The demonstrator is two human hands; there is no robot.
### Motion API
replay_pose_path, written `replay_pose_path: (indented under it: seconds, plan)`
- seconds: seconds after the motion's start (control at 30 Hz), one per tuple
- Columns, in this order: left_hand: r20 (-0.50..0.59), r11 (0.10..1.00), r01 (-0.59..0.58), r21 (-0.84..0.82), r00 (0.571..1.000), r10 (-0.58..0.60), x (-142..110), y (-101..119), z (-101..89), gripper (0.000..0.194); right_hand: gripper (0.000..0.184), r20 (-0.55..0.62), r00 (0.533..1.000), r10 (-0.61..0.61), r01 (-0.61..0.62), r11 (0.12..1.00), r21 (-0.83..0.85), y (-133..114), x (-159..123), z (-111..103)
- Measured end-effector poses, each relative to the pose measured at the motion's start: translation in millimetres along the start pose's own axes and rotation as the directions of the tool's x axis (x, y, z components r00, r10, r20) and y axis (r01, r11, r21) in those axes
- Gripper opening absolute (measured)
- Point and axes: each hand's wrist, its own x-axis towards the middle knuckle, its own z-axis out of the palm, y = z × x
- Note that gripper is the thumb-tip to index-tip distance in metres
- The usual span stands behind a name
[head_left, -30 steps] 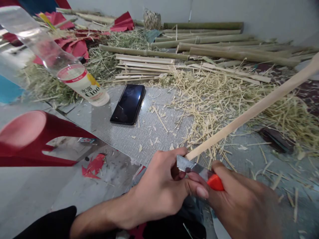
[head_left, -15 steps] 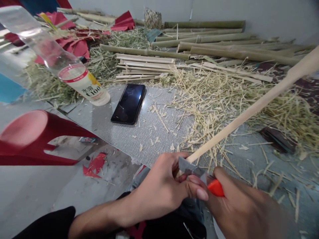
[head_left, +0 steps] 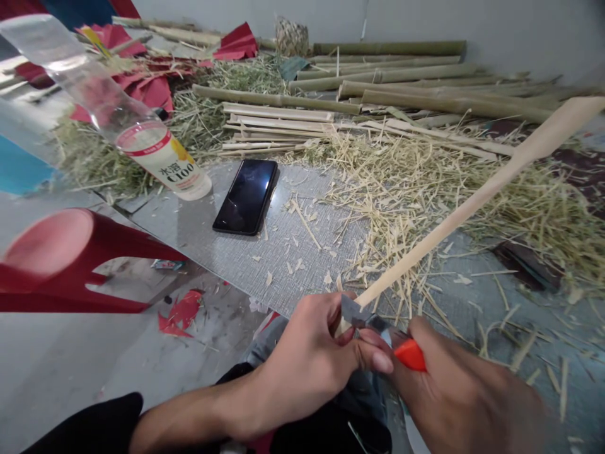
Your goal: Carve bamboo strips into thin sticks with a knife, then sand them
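Note:
A long pale wooden stick (head_left: 439,234) slants up to the right, its far end widening into a flat paddle shape. My left hand (head_left: 317,356) is closed around its near end, just over my lap. The orange handle of a knife (head_left: 410,355) shows from the closed fingers of my right hand (head_left: 466,388). Its grey blade lies across the stick, close to my left fingers, and my left thumb is by the blade. Where the edge meets the wood is partly hidden by my fingers.
Pale shavings (head_left: 401,208) cover much of the grey table (head_left: 302,183). A black phone (head_left: 246,197) and a clear bottle (head_left: 165,161) stand left of them. Bamboo poles (head_left: 392,74) lie at the back. A red stool (head_left: 51,252) is at the left.
The stick's far end has dipped, so its flat paddle end is now fully in view. The hands and knife stay nearly in place; the whole view shifts slightly.

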Motion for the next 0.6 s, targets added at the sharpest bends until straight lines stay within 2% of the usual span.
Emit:
replay_pose_path:
  seconds: [0.13, 0.27, 0.33, 0.47, 0.53, 0.6]
  plan:
    - [-0.004, 1.000, 0.005, 0.009, 1.000, -0.005, 2, 2, 1.9, 0.028, 0.054, -0.022, 0.999, -0.029, 0.028, 1.000, -0.012, 0, -3, -1]
    - [0.014, 0.999, 0.000, -0.033, 1.000, 0.000, 5, 3, 3.9, 0.030, 0.054, -0.002, 0.999, 0.047, -0.047, 0.998, -0.035, -2, -7, -1]
    - [0.061, 0.996, 0.039, -0.076, 0.998, -0.034, 7, 3, 3.0, 0.030, 0.055, 0.009, 0.997, 0.072, -0.072, 0.997, -0.019, -1, -7, 1]
    - [0.179, 0.965, 0.187, -0.185, 0.972, -0.154, 8, -1, 0.8, 0.038, 0.057, 0.038, 0.997, 0.074, -0.080, 0.978, 0.193, 3, -4, 10]
    - [0.143, 0.966, 0.175, -0.189, 0.978, -0.149, 7, -2, 1.0, 0.043, 0.058, 0.034, 0.998, 0.053, -0.059, 0.971, 0.230, 4, -3, 14]
    - [0.073, 0.980, 0.128, -0.155, 0.990, -0.118, 7, -4, 2.0, 0.046, 0.059, -0.006, 0.998, 0.061, -0.060, 0.986, 0.157, 3, -4, 16]
